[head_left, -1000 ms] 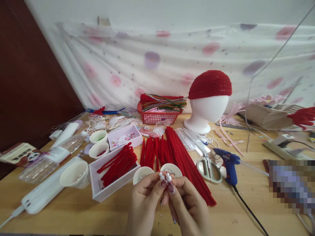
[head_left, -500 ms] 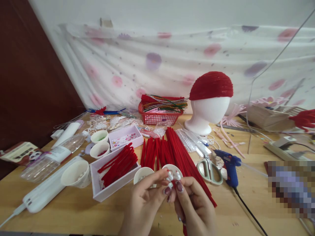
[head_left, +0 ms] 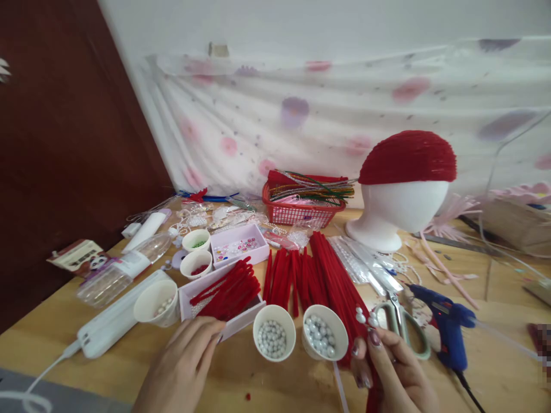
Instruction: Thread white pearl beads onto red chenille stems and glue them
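Five paper cups (head_left: 274,339) (two hold pearls), one scissors (head_left: 402,327).

hands parted | left hand (head_left: 183,367) now by pink tray (head_left: 241,324) | right hand (head_left: 398,373) keeps pearl cluster (head_left: 364,316)

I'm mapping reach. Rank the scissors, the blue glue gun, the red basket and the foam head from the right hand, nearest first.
From the right hand:
1. Scissors, just beyond the fingertips.
2. Blue glue gun, to its right.
3. Foam head, far back right.
4. Red basket, far back, centre.
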The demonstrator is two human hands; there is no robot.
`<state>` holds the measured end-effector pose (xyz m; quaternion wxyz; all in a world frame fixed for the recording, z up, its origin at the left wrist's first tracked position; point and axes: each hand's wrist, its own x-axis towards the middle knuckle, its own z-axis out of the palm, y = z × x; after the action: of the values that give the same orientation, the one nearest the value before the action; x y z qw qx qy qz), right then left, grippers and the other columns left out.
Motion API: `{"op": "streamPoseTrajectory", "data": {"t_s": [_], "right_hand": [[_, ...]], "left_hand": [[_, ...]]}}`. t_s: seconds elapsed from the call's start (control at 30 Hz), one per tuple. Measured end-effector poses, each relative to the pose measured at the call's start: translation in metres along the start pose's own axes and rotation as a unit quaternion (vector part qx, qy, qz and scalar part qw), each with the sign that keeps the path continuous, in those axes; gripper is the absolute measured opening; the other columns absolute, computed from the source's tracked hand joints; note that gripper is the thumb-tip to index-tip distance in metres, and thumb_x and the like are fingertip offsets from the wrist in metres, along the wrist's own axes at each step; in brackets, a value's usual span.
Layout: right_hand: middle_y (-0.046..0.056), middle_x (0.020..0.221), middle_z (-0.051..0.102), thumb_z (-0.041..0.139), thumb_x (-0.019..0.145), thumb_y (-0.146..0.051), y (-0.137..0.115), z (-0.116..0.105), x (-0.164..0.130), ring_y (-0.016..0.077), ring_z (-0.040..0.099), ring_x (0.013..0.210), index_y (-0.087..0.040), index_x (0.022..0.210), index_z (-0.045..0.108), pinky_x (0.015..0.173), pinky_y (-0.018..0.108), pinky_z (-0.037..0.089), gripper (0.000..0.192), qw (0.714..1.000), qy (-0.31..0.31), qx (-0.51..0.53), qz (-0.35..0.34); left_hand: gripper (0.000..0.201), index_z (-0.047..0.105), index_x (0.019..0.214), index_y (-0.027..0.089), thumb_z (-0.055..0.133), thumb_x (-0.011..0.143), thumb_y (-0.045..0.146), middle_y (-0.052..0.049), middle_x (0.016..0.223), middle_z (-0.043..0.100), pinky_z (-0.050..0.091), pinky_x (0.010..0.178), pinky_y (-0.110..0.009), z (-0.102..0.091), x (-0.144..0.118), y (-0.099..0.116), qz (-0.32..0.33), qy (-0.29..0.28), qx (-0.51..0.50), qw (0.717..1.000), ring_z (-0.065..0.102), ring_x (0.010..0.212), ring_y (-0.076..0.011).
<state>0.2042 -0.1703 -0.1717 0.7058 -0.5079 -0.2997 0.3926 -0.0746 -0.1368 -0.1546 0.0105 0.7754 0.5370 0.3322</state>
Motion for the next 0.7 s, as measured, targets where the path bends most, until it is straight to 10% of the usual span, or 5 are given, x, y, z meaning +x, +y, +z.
{"op": "streamPoseTrajectory", "data": {"t_s": [0.4, 0.53, 0.7], "right_hand": [[-0.003, 0.064, 0.062, 0.079, 0.081, -0.041, 0.007, 0.009, 0.006, 0.0056, 0.047, 0.041, -0.021, 0.084, 0.065, 0.040, 0.015, 0.042, 0.025, 1.000, 0.010, 0.026, 0.001], [-0.004, 0.063, 0.062, 0.083, 0.077, -0.038, 0.002, 0.009, 0.006, 0.0047, 0.046, 0.042, -0.021, 0.086, 0.065, 0.042, 0.014, 0.041, 0.026, 0.999, 0.036, 0.037, -0.002], [-0.004, 0.062, 0.061, 0.086, 0.072, -0.038, -0.005, 0.013, 0.010, 0.0060, 0.048, 0.045, -0.021, 0.084, 0.064, 0.043, 0.014, 0.041, 0.031, 0.996, 0.073, 0.048, -0.006]], "left_hand": [[0.016, 0.068, 0.096, 0.026, 0.056, 0.090, 0.018, -0.001, 0.092, 0.076, 0.055, 0.081, -0.022, -0.001, 0.000, 0.010, 0.080, -0.004, -0.041, 0.996, 0.072, 0.086, -0.0163], [0.021, 0.068, 0.102, 0.023, 0.050, 0.092, 0.027, -0.005, 0.096, 0.077, 0.057, 0.080, -0.032, -0.012, 0.016, -0.004, 0.001, 0.002, 0.017, 1.000, 0.073, 0.086, -0.0230], [0.039, 0.062, 0.123, 0.019, 0.046, 0.088, 0.027, -0.012, 0.123, 0.069, 0.053, 0.091, -0.045, -0.021, 0.044, -0.021, -0.103, -0.139, 0.052, 0.984, 0.067, 0.109, -0.0309]]}}
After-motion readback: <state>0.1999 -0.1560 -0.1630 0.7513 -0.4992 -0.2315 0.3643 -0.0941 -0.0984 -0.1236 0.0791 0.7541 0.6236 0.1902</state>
